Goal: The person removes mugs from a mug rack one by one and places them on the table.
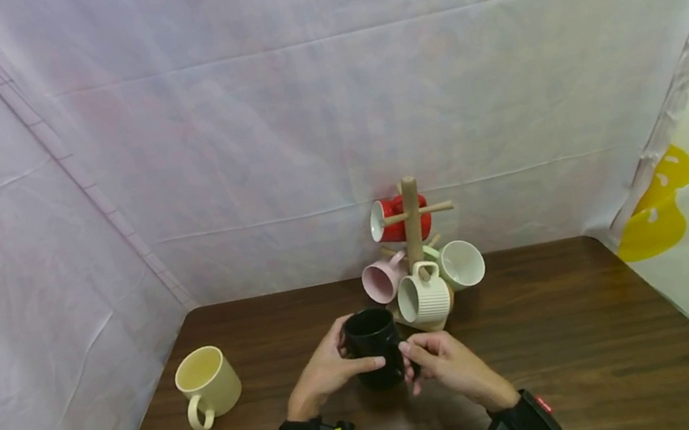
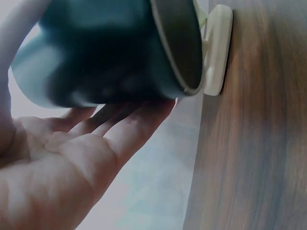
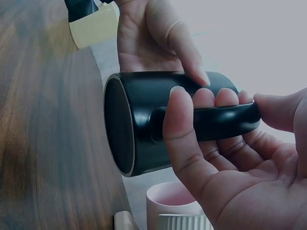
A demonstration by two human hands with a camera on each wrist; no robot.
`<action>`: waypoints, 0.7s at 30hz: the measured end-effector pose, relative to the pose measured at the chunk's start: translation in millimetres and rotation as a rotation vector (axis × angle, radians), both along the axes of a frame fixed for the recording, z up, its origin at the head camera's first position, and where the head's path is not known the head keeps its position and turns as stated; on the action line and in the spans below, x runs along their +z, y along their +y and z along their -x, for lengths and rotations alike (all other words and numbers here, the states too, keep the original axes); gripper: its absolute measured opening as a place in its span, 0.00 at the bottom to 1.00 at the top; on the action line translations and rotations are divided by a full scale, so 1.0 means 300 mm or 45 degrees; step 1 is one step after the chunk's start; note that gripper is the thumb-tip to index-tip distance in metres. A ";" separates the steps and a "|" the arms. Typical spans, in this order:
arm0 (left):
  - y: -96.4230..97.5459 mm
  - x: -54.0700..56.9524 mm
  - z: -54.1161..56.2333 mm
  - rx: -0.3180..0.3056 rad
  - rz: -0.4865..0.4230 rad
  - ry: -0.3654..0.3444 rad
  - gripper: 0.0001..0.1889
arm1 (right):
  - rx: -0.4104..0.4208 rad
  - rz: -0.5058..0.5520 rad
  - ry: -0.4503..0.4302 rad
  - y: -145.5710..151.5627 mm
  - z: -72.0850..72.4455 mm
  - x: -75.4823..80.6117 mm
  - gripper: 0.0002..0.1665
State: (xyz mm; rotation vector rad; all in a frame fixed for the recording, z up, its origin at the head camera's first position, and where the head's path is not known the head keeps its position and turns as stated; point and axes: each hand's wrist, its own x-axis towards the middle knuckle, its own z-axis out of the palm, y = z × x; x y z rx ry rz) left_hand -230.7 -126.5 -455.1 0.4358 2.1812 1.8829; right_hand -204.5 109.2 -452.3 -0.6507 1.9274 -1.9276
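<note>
In front of me a black mug (image 1: 376, 360) is held in both hands, its opening facing up in the head view. My left hand (image 1: 328, 369) grips the body from the left, thumb along the near side and fingers round the far side. The right hand (image 1: 451, 365) holds the handle (image 3: 225, 122), with the fingers curled round it. Seen from the right wrist, the flat base (image 3: 118, 125) of the mug is turned toward the tabletop. Beyond the hands stands a wooden mug tree (image 1: 414, 226).
On the tree hang a red mug (image 1: 395, 228), a pink mug (image 1: 382, 280), a ribbed white mug (image 1: 428, 299) and a pale green mug (image 1: 463, 264). A yellow mug (image 1: 219, 385) stands at the left of the dark wooden table (image 1: 580, 335). White cloth (image 1: 275, 120) hangs behind.
</note>
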 end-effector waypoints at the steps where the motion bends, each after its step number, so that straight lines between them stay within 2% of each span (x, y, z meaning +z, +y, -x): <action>1: -0.004 0.000 0.000 0.000 0.004 -0.010 0.40 | 0.002 0.004 0.004 0.000 0.000 -0.001 0.27; 8: -0.039 -0.005 0.005 -0.021 0.060 -0.032 0.37 | 0.009 0.006 0.027 -0.007 -0.006 0.003 0.26; 15: -0.084 0.001 0.007 0.052 0.097 -0.050 0.34 | -0.018 -0.003 0.023 -0.005 -0.007 0.007 0.25; 21: -0.108 0.007 0.008 0.075 0.099 0.000 0.26 | -0.026 -0.003 0.009 -0.005 -0.005 0.007 0.26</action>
